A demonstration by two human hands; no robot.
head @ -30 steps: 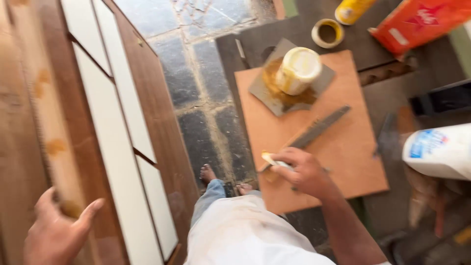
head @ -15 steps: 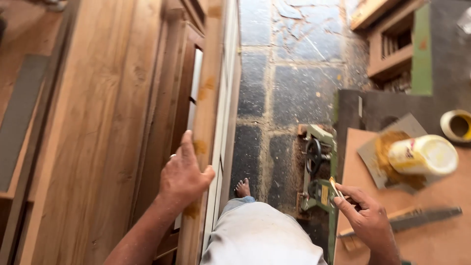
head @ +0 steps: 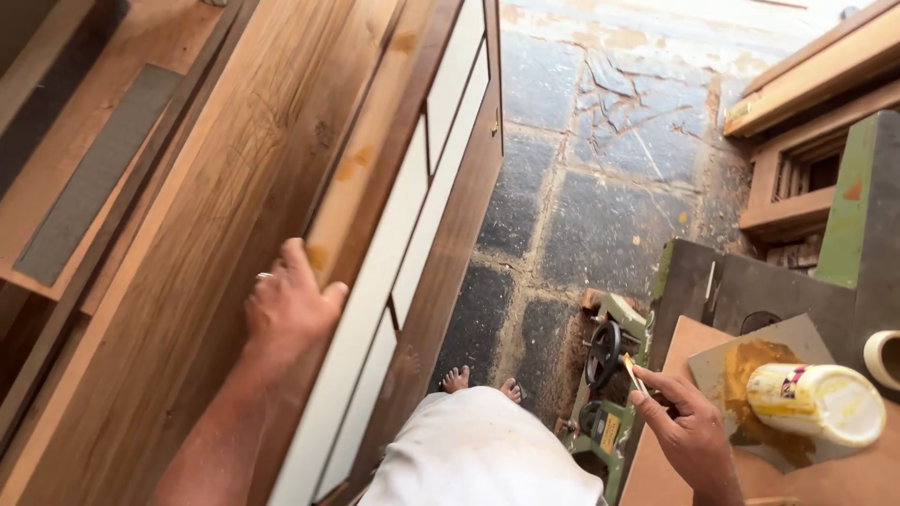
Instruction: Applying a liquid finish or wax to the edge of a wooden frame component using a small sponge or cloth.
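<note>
The left hand [head: 286, 314] rests on the edge of a wooden door frame [head: 375, 169] that leans beside a broad wooden plank [head: 187, 253]; its fingers [head: 298, 258] curl over the frame's top rail, grasping it, with the thumb pressed on the near side and a ring on one finger. The right hand [head: 689, 431] hovers over the brown board [head: 825, 478] on the desk, its fingers [head: 656, 384] pinched around a thin, pale stick [head: 631, 370], which juts upward from the fingertips with a yellowish tip. Just to the right of that hand lies one glue bottle [head: 816, 401] on its side, on a grey square plate [head: 750, 361] smeared with yellow glue. A roll of tape [head: 884, 356] is cut off by the right edge. The lower part of the frame runs out of view at the bottom, and the forearms hide part of it. Two bare feet [head: 483, 381] show on the dark stone floor [head: 600, 206], beside one green machine [head: 609, 384] with a black handwheel.
</note>
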